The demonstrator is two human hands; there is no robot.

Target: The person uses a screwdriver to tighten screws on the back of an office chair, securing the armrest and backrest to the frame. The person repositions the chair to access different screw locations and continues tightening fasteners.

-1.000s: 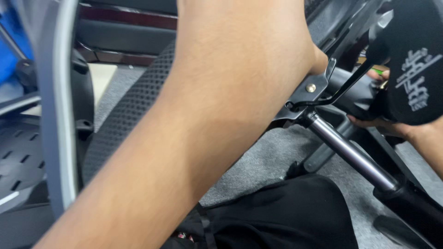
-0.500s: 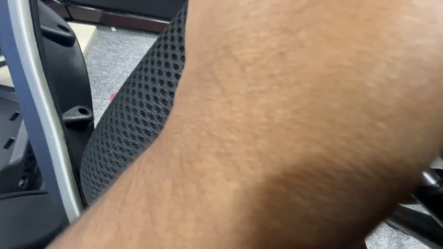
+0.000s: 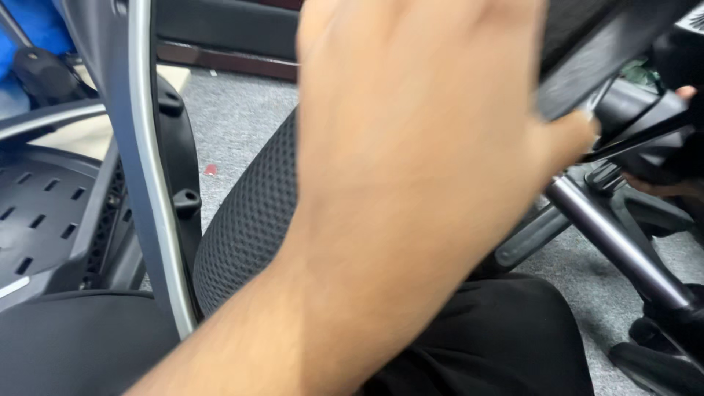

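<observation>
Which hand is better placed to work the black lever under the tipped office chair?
Probably the right hand: its fingers lie right beside the lever, above the gas cylinder. The left hand is raised, blurred, before the mesh seat, with only its thumb near.

Grey carpet [image 3: 242, 125] covers the floor, short pile, with a small red scrap [image 3: 210, 170] lying on it. Along the far edge runs a dark wooden skirting [image 3: 227, 60] under a black panel [image 3: 227, 26]. Pale board [image 3: 77, 136] flat on the floor at left. Something blue [image 3: 33, 22] in the top left corner. Light even, soft shadows.
</observation>
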